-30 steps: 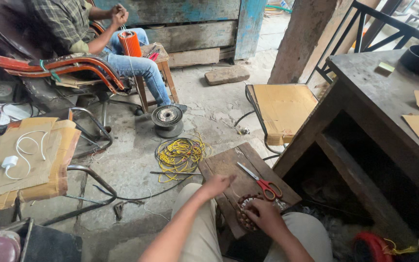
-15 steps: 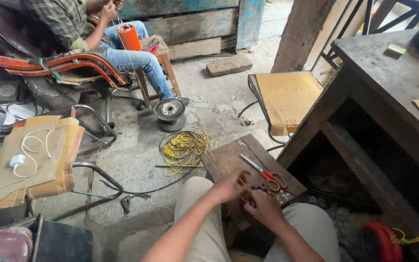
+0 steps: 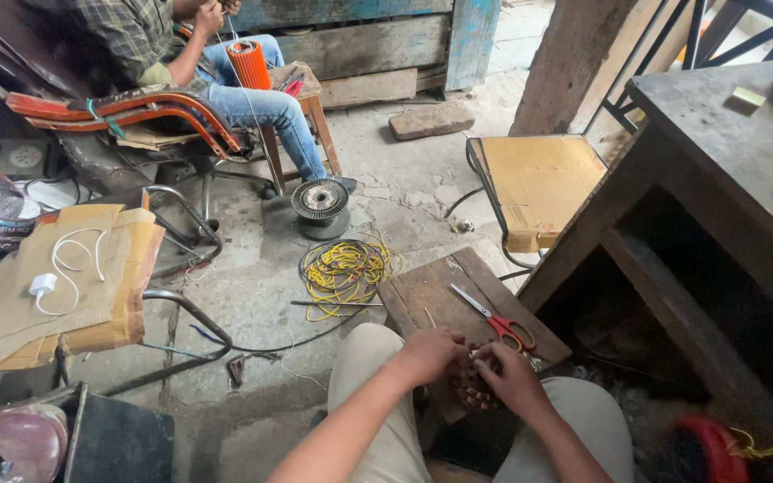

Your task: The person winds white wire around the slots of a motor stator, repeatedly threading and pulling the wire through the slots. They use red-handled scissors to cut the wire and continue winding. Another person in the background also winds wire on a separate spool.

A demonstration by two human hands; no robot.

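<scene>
Both my hands are down between my knees on a small round coil of copper windings (image 3: 474,386). My left hand (image 3: 428,355) grips its left side and my right hand (image 3: 513,377) grips its right side, fingers curled in. The coil rests at the near edge of a low wooden board (image 3: 440,291). Red-handled scissors (image 3: 497,321) lie on that board just beyond my right hand. Most of the coil is hidden by my fingers.
A tangle of yellow wire (image 3: 344,268) and a round motor part (image 3: 320,202) lie on the concrete floor ahead. Another person (image 3: 181,45) sits at the back left holding an orange spool (image 3: 249,64). A dark wooden table (image 3: 726,152) stands right, a cardboard-topped stool (image 3: 539,179) beyond the board.
My left hand came in from the board onto the coil, joining the right. The view has dipped slightly toward my lap.
</scene>
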